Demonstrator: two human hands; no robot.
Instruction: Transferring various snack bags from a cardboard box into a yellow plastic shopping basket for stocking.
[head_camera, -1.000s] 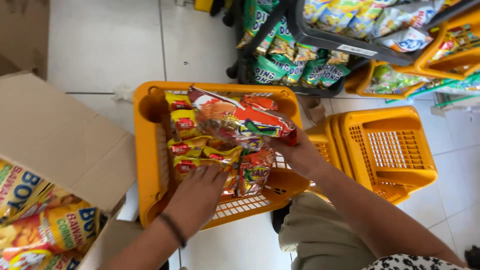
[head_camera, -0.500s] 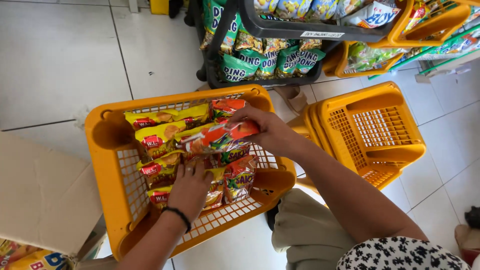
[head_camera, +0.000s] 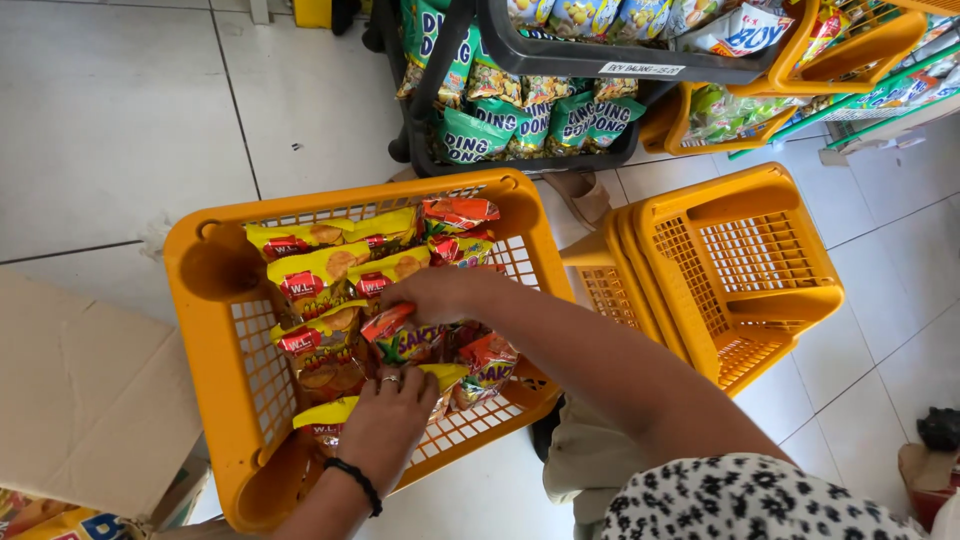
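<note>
With the left hand (head_camera: 385, 415) pressed flat on the snack packets (head_camera: 340, 300) in the orange basket (head_camera: 215, 330) and the right hand (head_camera: 435, 293) pinching one, hard pressing could crush the contents or slide packets askew.

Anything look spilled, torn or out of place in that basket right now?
Nothing stands out. The snack packets lie inside the orange basket, none torn or on the floor. The left hand and right hand rest on them. The stacked baskets sit tilted.
</note>
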